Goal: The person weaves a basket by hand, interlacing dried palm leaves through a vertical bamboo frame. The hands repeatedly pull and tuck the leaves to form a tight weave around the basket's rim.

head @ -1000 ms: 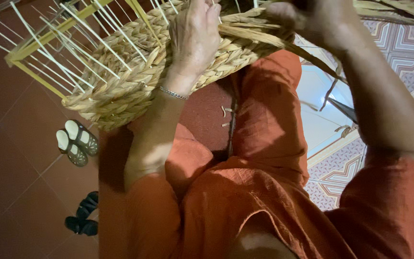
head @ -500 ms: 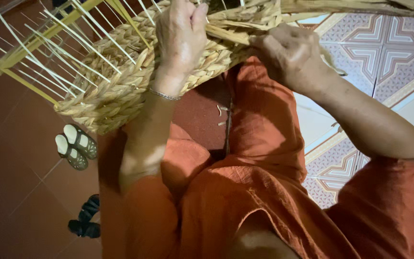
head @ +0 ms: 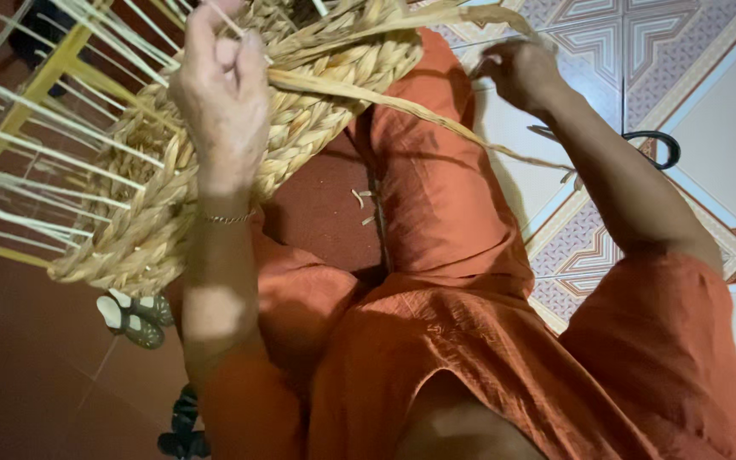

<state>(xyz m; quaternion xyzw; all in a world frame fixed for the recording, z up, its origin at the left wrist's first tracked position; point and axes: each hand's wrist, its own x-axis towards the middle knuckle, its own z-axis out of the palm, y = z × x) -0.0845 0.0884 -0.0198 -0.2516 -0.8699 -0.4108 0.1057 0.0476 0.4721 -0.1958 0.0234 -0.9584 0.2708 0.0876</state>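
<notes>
A half-woven straw basket point(head: 300, 128) with a yellow frame and pale upright ribs point(head: 53, 153) rests over my lap, upper left. My left hand point(head: 219, 89) lies on the woven band, fingers pinching a rib at the rim. My right hand point(head: 517, 72) is off to the right of the basket, closed around a long flat dried straw strand point(head: 402, 106) that runs back to the weave. I wear an orange garment point(head: 436, 281).
Patterned floor tiles point(head: 692, 111) lie to the right, dark red floor to the left. A pair of pale sandals point(head: 134, 315) and dark sandals point(head: 182, 426) sit at the lower left. A dark curved tool point(head: 653, 140) lies on the tiles behind my right arm.
My right hand has drawn away from the basket rim to the right, pulling the strand out taut. My left hand stays on the weave; the view has shifted slightly.
</notes>
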